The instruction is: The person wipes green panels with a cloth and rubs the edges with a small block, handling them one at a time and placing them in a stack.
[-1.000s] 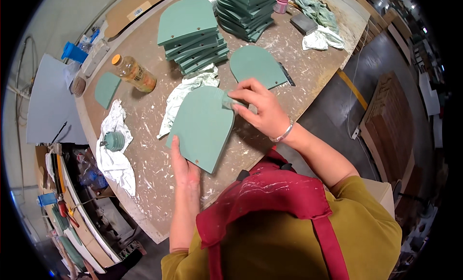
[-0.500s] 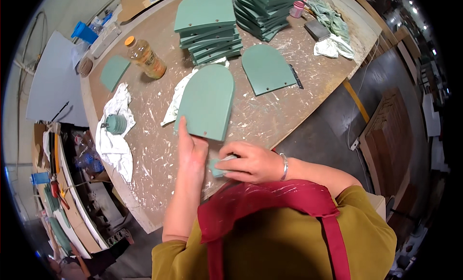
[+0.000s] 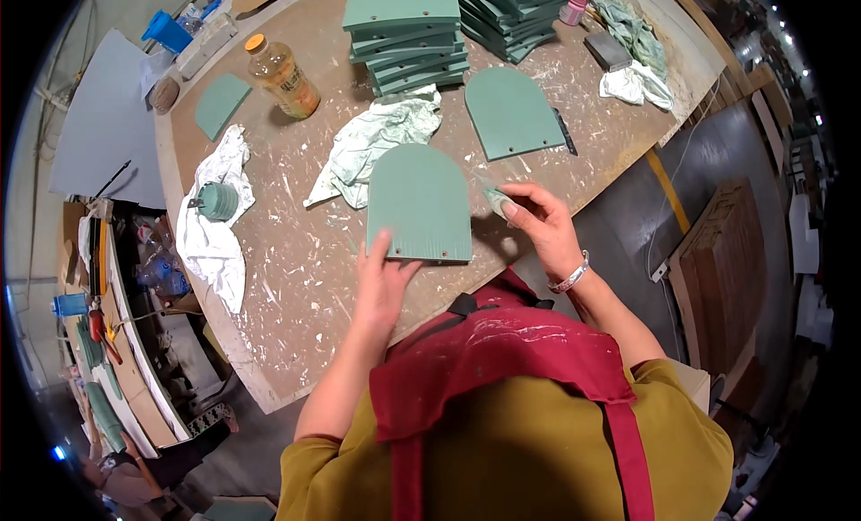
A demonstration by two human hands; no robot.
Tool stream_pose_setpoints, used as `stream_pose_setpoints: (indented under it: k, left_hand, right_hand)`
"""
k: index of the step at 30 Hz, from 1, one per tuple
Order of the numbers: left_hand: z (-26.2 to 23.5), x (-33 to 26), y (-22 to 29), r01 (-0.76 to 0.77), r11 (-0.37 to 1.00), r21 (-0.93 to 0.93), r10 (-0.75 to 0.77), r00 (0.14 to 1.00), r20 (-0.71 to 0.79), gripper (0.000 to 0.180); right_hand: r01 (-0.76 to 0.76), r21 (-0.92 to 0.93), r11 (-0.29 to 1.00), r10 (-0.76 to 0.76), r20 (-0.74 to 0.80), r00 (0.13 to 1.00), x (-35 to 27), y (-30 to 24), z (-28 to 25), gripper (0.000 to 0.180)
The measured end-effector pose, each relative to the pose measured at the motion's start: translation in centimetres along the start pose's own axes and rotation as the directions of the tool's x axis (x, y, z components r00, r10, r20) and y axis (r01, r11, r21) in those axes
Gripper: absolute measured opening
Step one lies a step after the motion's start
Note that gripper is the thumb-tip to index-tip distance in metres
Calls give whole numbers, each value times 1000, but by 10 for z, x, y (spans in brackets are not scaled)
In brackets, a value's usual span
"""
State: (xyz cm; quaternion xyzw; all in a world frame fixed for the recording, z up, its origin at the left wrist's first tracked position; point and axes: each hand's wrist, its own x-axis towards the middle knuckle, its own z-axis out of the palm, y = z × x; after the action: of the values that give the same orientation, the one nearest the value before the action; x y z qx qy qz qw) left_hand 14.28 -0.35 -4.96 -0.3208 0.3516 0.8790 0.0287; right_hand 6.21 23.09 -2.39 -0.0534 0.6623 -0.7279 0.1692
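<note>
A big brown table [image 3: 296, 279] with white paint smears on it carries everything. Its near edge runs just in front of the person, who wears a red apron [image 3: 502, 360] over a mustard yellow shirt.

At the far edge sit two tall stacks of green boards [image 3: 408, 28], one near the middle and one more to the right.

Close to the near edge lies one green board with a round top [image 3: 420, 203]. It lies flat, with its straight end toward the person. The left hand [image 3: 384, 283] rests on that straight end at the near left corner of the board, fingers spread flat and pressing down; it is not closed around anything.

A second round-top green board [image 3: 511, 113] lies flat further back and to the right, apart from the first one.

A crumpled pale green rag [image 3: 372, 144] lies between the stacks and the near board, just touching the board's left side. A white cloth [image 3: 211, 225] lies by the left edge of the table, with a small round green lid [image 3: 217, 201] on it.

The right hand [image 3: 543, 230] is just beside the right side of the near board. Its fingers are pinched together on a small pale green pad [image 3: 496, 198], held close to the board's right edge.

A plastic bottle of yellow drink [image 3: 282, 75] stands near the far left corner. A small flat green piece [image 3: 221, 104] lies to its left
</note>
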Motion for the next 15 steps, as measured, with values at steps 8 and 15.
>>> stream_pose_setpoints:
  k: [8, 15]
  left_hand:
    - [-20, 19, 13, 124, 912, 392, -195, 970, 146, 42]
    - [37, 10, 13, -92, 977, 193, 52, 978, 202, 37]
  right_hand:
    - [140, -86, 986, -137, 39, 990, -11, 15, -2, 23]
    - [720, -542, 434, -548, 476, 688, -22, -45, 25, 28]
